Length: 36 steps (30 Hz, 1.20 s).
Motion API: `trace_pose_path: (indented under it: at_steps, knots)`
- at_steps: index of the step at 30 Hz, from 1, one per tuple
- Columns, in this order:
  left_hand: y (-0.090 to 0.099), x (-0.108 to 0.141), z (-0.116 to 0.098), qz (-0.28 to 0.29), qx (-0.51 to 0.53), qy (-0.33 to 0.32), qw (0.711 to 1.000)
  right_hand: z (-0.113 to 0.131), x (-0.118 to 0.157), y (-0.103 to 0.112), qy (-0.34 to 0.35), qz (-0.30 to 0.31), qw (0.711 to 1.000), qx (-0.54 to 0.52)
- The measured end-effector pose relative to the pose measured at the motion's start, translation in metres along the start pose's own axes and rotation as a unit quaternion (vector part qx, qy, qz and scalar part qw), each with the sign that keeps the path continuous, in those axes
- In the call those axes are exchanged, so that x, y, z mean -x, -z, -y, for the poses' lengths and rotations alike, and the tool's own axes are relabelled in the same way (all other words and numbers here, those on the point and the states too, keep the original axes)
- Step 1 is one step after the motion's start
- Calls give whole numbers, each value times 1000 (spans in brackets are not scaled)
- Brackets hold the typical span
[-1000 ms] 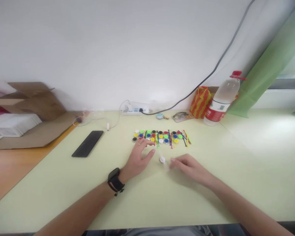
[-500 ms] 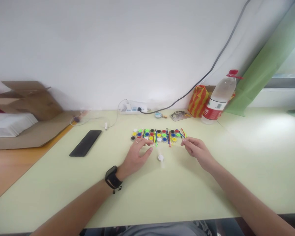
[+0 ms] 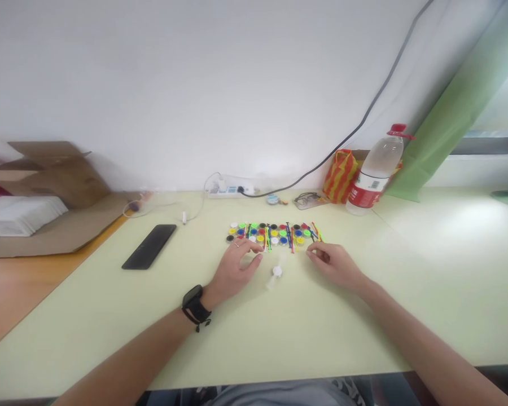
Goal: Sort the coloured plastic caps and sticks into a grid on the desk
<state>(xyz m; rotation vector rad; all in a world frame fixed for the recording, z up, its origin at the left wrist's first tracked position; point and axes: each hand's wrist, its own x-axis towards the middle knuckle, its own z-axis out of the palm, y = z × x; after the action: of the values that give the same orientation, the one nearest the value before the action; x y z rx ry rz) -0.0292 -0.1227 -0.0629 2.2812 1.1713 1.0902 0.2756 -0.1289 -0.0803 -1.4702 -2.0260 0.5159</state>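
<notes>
A small white round piece [image 3: 277,272] with a blurred pale blade-like shape across it lies on the table between my hands. My left hand [image 3: 236,265] rests to its left, open, fingers bent and thumb apart from the index finger. Its fingertips are by the front of a group of small coloured discs [image 3: 283,240] and thin coloured sticks [image 3: 292,242]. On the other side, my right hand [image 3: 336,264] is curved near the table, thumb and index finger slightly apart with nothing seen between them. It is nearest to the right end of the discs.
A black phone-like slab [image 3: 149,247] lies left on the pale table [image 3: 254,349]. Behind are a white power strip [image 3: 232,189] with cables, a striped bag [image 3: 341,175] and a large water bottle [image 3: 375,175]. A cardboard box [image 3: 55,169] stands far left.
My right hand has shifted slightly left and down, and its thumb and index finger have parted. The blurred blade of the white piece lies at a different angle. My left hand stays put.
</notes>
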Motion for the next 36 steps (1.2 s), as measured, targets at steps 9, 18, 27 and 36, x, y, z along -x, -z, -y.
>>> trace_pose_path:
  at_steps: [9,18,27,36]
  knots:
    - [-4,3,4,41,4,-7,999,15,4,-17,31,49,998,-6]
    - [0,4,-8,158,-3,-85,984,27,6,-22,49,71,996,-21]
    - [0,5,-10,158,11,-82,984,28,6,-23,25,57,990,-125]
    - [0,4,-8,113,7,-59,992,36,2,-19,-1,81,981,-175]
